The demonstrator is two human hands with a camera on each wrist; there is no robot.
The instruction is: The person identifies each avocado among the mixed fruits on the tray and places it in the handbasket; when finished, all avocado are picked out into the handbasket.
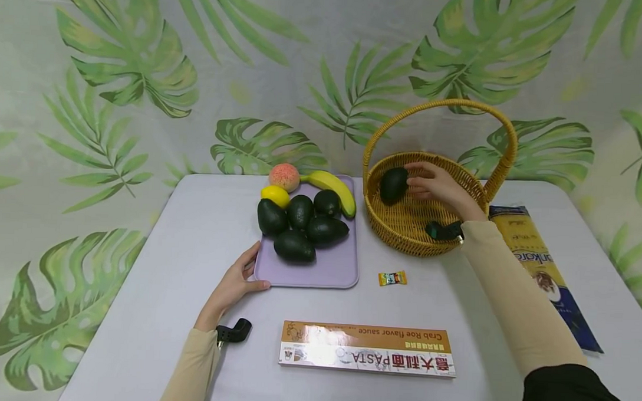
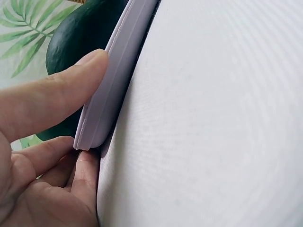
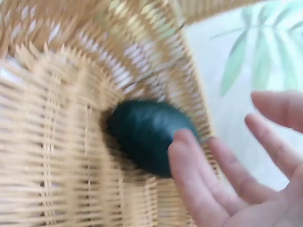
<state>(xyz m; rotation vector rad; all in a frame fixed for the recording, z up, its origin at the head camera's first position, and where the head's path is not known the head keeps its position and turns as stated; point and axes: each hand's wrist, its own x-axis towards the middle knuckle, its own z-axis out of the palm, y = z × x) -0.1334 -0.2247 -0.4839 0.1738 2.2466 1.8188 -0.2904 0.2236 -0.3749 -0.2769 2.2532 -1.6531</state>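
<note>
At the front-left corner of a lilac tray point(image 1: 331, 274), my left hand point(image 1: 238, 283) holds the rim, thumb along the front edge and fingers at the left side. In the left wrist view the thumb point(image 2: 92, 71) lies against the tray rim point(image 2: 113, 90). Several dark green avocados point(image 1: 295, 247) lie on the tray with a lemon point(image 1: 275, 195), a peach point(image 1: 284, 177) and a banana point(image 1: 332, 186). My right hand point(image 1: 440, 187) reaches into a wicker basket point(image 1: 410, 242), fingers spread beside an avocado point(image 3: 147, 135) that lies against the basket's inner wall.
The basket's tall arched handle point(image 1: 441, 104) rises over the right hand. A small wrapped candy point(image 1: 392, 278) lies in front of the basket, and a pasta box point(image 1: 367, 349) lies nearer the front. A yellow and blue packet point(image 1: 542, 261) lies to the right, partly under the right forearm.
</note>
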